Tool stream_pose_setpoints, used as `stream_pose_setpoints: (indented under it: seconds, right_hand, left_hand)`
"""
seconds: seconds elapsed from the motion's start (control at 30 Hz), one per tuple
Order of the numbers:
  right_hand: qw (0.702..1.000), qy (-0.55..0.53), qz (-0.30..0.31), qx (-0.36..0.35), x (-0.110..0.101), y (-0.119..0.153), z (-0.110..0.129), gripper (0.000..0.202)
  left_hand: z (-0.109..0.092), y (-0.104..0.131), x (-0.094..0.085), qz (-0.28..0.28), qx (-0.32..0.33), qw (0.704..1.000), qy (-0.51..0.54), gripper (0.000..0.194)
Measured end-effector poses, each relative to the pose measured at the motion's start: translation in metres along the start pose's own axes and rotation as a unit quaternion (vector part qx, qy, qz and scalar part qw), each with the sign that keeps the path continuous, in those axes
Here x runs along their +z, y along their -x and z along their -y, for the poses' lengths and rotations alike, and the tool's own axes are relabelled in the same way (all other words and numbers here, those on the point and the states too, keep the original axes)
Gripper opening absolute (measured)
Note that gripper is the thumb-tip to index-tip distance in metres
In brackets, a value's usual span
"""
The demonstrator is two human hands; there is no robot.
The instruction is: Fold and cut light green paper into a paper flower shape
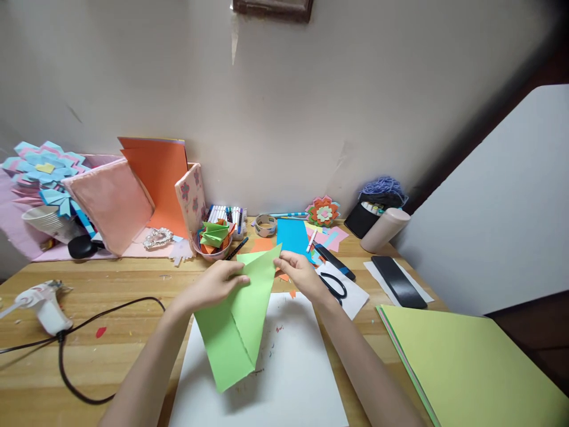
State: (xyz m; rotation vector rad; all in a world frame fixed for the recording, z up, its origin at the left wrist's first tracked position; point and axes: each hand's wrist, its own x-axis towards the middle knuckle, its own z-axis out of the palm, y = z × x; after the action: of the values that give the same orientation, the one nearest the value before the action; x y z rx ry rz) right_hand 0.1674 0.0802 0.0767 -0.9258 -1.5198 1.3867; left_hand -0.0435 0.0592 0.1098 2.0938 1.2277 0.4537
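Observation:
A light green sheet of paper, partly folded over, is held up at a tilt above a white sheet on the wooden table. My left hand grips its upper left part, with thumb and fingers on the paper. At the pointed upper right corner, my right hand pinches the paper between thumb and fingertips. A crease with a rough edge runs down toward the paper's lower end. The white sheet bears small coloured marks.
On the left are a glue gun with a black cable. Behind stand a bowl of paper scraps, markers and tape. Black-handled scissors, a phone and yellow paper lie on the right.

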Motion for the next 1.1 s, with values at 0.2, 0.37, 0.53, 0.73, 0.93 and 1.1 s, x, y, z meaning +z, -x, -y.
stream_pose_setpoints:
  seconds: [0.2, 0.37, 0.53, 0.73, 0.93, 1.1]
  right_hand:
    - [0.994, 0.104, -0.016, -0.032, 0.004, 0.003, -0.002, 0.023]
    - [0.983, 0.184, -0.004, -0.025, 0.025, 0.014, -0.002, 0.022]
    - [0.991, 0.129, -0.011, 0.017, 0.043, 0.014, -0.007, 0.020]
    - [0.988, 0.143, 0.043, 0.032, 0.050, 0.017, -0.014, 0.023]
    - [0.978, 0.186, 0.082, 0.047, 0.044, 0.024, -0.019, 0.022]
    - [0.974, 0.206, 0.022, 0.087, 0.018, 0.034, -0.028, 0.026]
  left_hand:
    - [-0.002, -0.005, 0.011, -0.075, 0.007, 0.996, 0.046, 0.028]
    - [-0.018, -0.013, 0.032, -0.186, 0.053, 0.976, 0.104, 0.018]
    - [-0.018, -0.018, 0.034, -0.314, -0.014, 0.923, 0.222, 0.017]
    - [-0.001, -0.012, 0.006, -0.452, -0.033, 0.841, 0.296, 0.018]
    - [0.013, -0.007, -0.009, -0.491, -0.036, 0.816, 0.302, 0.026]
    - [0.027, 0.006, -0.005, -0.437, -0.083, 0.859, 0.252, 0.027]
